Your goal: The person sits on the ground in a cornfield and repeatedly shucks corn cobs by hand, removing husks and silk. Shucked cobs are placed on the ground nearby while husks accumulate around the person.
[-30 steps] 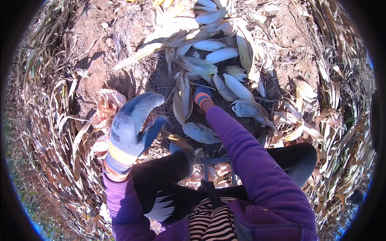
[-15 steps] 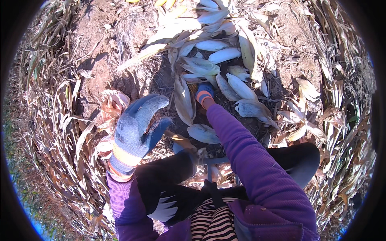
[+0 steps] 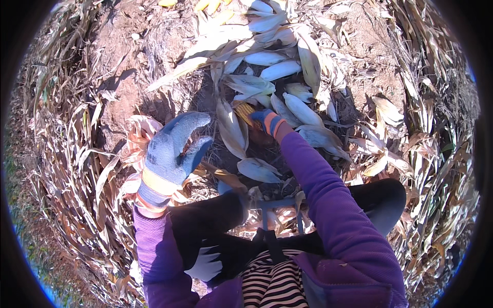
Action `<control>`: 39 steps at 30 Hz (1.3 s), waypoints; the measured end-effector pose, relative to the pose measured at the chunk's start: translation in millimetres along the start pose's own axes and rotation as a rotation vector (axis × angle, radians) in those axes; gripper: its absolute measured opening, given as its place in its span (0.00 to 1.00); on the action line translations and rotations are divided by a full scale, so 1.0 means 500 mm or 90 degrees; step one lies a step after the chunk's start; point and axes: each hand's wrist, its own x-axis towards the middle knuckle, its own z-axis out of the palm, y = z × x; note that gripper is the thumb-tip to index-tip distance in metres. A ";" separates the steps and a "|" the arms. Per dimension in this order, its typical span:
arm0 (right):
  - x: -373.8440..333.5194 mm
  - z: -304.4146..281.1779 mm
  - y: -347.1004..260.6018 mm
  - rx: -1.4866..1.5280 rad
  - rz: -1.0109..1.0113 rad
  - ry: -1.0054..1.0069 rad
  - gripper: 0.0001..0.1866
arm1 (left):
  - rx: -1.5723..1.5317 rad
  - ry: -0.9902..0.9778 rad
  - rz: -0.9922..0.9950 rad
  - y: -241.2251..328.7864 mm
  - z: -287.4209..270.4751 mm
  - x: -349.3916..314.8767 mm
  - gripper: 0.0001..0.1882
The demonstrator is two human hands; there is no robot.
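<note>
My left hand (image 3: 167, 149), in a grey-blue glove with an orange striped cuff, is held up at the left. Its thumb and fingers are apart, with nothing between them. In the middle of the pile, my gloved right hand (image 3: 268, 122) grips the near end of a bare yellow ear of corn (image 3: 243, 110). The fingers' undersides are hidden. Around it lie ears in pale husks: a long dry one (image 3: 230, 126) to the left, a whitish one (image 3: 303, 109) to the right, and another (image 3: 258, 170) nearer me.
More husked ears (image 3: 281, 70) are heaped beyond my right hand. A few bare yellow ears (image 3: 213, 6) lie at the far edge. Dry stalks (image 3: 77, 169) form banks on both sides. A metal frame (image 3: 280, 203) stands between my knees.
My right hand has shifted slightly right and toward me, and more of the yellow ear now shows. My left hand stays raised, its fingers still apart.
</note>
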 end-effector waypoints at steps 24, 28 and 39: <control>-0.668 0.054 -0.038 0.300 -0.356 -0.351 0.23 | -0.708 -0.165 -0.176 -0.006 0.123 -0.046 0.16; -0.704 0.059 -0.002 0.306 -0.299 -0.356 0.23 | -0.775 -0.154 -0.125 0.008 0.131 -0.058 0.19; -0.740 0.078 0.032 0.199 -0.341 -0.349 0.24 | -0.571 0.029 -0.193 0.102 0.152 -0.070 0.16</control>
